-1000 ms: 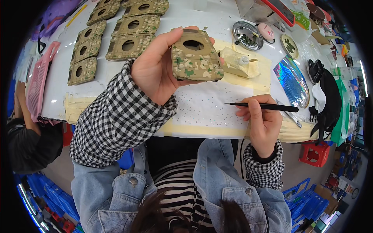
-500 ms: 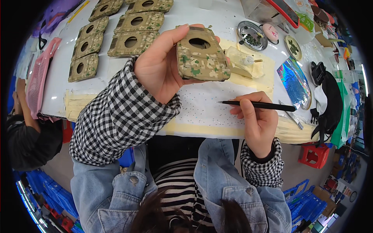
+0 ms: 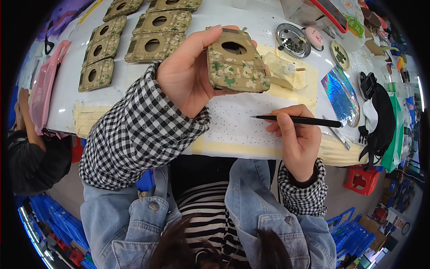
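Note:
My left hand (image 3: 188, 74) is closed around a camouflage-patterned model hull part (image 3: 239, 67) with a round hole, raised above the table. Between thumb and fingers of my right hand (image 3: 295, 134) is a pair of black tweezers (image 3: 309, 120), their fine pale tips pointing left. Below those tips lies a white sheet (image 3: 228, 139) scattered with many tiny dark specks. Whether the tips grip anything is too small to tell. Behind the raised hull, a small white-capped bottle (image 3: 290, 68) rests in a cream-coloured block (image 3: 280, 77).
Several matching camouflage hulls (image 3: 154, 47) stand in rows at the back left. A round dish (image 3: 293, 40) of small dark green parts is at the back right, near a craft knife (image 3: 342, 140) and a black strap (image 3: 380, 112). Someone's arm (image 3: 31, 119) shows at far left.
The hull in my left hand has shifted very slightly right. My right hand and the tweezers have barely moved.

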`<act>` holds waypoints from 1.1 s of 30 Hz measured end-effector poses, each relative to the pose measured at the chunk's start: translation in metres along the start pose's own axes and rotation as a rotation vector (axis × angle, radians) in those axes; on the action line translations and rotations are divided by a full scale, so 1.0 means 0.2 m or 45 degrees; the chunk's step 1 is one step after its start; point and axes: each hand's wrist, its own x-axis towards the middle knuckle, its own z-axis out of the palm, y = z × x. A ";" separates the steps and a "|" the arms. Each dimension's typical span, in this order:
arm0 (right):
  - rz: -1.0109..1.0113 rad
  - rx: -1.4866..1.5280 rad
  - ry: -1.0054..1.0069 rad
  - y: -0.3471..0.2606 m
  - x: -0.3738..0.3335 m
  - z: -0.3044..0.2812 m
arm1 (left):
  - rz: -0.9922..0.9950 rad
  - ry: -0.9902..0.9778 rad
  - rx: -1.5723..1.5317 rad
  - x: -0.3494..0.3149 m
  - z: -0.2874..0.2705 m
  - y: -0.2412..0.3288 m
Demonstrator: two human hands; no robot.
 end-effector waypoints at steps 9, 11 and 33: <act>-0.005 0.018 -0.006 0.00 0.00 0.00 | -0.003 0.020 0.015 0.00 0.02 0.01; -0.002 0.033 -0.001 0.00 0.00 0.00 | -0.001 0.022 0.023 0.00 0.02 0.00; 0.001 0.130 -0.045 0.01 -0.01 -0.01 | 0.004 0.072 0.035 -0.01 0.02 0.00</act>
